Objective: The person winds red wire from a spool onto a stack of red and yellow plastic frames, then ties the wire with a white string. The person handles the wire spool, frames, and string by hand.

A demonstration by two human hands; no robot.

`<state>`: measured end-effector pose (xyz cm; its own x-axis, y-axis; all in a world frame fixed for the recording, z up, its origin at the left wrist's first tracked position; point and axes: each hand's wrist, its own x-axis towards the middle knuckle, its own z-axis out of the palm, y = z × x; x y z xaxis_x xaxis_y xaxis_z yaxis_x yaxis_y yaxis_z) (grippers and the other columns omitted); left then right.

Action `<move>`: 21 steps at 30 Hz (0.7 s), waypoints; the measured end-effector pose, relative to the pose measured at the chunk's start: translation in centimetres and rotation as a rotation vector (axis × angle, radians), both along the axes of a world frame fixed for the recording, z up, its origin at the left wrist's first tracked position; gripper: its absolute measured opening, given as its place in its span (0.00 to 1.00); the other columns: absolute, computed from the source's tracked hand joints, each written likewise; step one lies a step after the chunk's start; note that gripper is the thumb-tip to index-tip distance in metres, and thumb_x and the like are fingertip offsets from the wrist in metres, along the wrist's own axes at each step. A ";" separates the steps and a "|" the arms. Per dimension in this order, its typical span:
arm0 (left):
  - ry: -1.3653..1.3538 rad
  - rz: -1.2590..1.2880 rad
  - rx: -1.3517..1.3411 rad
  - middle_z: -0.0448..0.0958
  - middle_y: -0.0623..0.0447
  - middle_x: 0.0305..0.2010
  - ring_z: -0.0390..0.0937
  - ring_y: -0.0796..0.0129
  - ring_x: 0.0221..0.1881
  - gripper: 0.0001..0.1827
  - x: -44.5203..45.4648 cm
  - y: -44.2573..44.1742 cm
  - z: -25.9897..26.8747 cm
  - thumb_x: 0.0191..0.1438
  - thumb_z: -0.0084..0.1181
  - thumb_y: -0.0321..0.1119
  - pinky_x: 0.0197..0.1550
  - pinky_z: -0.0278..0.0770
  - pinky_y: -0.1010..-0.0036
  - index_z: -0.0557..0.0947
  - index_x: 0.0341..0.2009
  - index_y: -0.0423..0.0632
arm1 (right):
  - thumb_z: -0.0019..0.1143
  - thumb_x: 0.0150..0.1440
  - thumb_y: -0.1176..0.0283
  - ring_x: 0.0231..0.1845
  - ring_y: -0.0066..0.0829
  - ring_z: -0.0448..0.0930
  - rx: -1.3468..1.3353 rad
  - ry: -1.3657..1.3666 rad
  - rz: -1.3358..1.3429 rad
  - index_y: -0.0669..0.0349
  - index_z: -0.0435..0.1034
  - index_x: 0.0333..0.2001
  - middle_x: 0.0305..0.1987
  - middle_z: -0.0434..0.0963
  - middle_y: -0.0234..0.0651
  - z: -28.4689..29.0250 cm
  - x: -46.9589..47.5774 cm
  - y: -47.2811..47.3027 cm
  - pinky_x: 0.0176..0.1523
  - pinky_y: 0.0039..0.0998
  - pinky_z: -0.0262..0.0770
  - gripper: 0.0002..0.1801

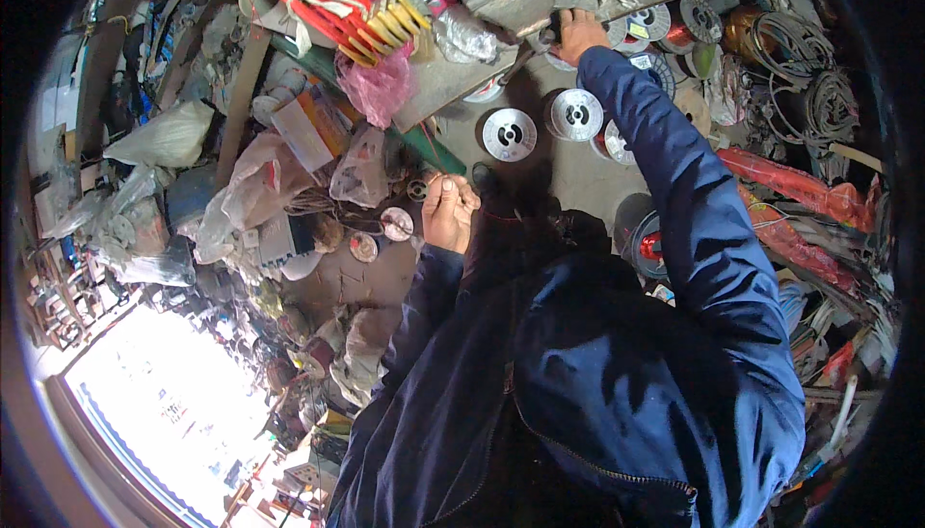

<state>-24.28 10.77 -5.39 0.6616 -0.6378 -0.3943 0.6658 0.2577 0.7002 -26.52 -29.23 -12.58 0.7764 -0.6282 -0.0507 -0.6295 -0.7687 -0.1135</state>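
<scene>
My left hand (446, 216) is closed in front of my body, thumb against the curled fingers. A thin reddish wire (433, 148) runs down from the bench edge to its fingertips. My right arm stretches forward, and my right hand (580, 36) is at the edge of the wooden bench (452, 87), beside a dark metal part (531, 44). Its fingertips are partly hidden, so I cannot tell whether it grips anything. On the floor below stand white wire spools, one (509, 135) by itself and another (577, 115) nearer my right sleeve.
Red and yellow coils (311, 0) tied with white cord lie on the bench near a pink plastic bag (376, 83). A green tube (430, 148) sticks out below. Cable coils (827, 105) and red plastic sheeting (802, 181) crowd the right; bags and a cardboard box (307, 130) the left.
</scene>
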 end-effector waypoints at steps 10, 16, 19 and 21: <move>0.040 -0.090 -0.023 0.77 0.52 0.36 0.76 0.66 0.35 0.12 1.8 1.1 -0.8 0.68 0.47 0.37 0.41 0.76 0.67 0.78 0.44 0.43 | 0.66 0.46 0.58 0.58 0.52 0.76 0.196 0.265 -0.178 0.64 0.65 0.57 0.62 0.70 0.53 0.5 2.6 -0.1 0.60 0.42 0.74 0.37; 0.062 -0.228 -0.016 0.77 0.54 0.33 0.75 0.71 0.35 0.14 3.0 0.5 -0.9 0.68 0.49 0.41 0.41 0.73 0.73 0.79 0.44 0.43 | 0.48 0.54 0.58 0.50 0.49 0.81 0.373 0.159 -0.370 0.65 0.77 0.42 0.45 0.80 0.57 -1.1 -2.6 -0.6 0.56 0.43 0.75 0.22; 0.103 -0.295 -0.030 0.78 0.54 0.33 0.76 0.71 0.34 0.15 3.5 0.3 -1.0 0.68 0.48 0.41 0.43 0.74 0.73 0.79 0.45 0.43 | 0.56 0.45 0.71 0.33 0.44 0.83 0.793 0.207 0.014 0.61 0.78 0.30 0.31 0.82 0.44 1.1 -7.4 0.0 0.36 0.42 0.78 0.09; 0.112 -0.321 -0.047 0.77 0.55 0.33 0.76 0.72 0.34 0.15 3.8 0.1 -1.1 0.68 0.48 0.42 0.42 0.75 0.73 0.79 0.44 0.43 | 0.54 0.44 0.78 0.31 0.34 0.81 1.531 -0.299 -0.590 0.64 0.75 0.36 0.29 0.79 0.40 4.4 -10.3 2.8 0.31 0.36 0.77 0.12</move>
<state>-20.49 10.88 -6.44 0.3780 -0.8256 -0.4189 0.7904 0.0522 0.6104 -36.84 -26.48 -8.22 0.5620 -0.3324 -0.7574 -0.5919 0.4780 -0.6489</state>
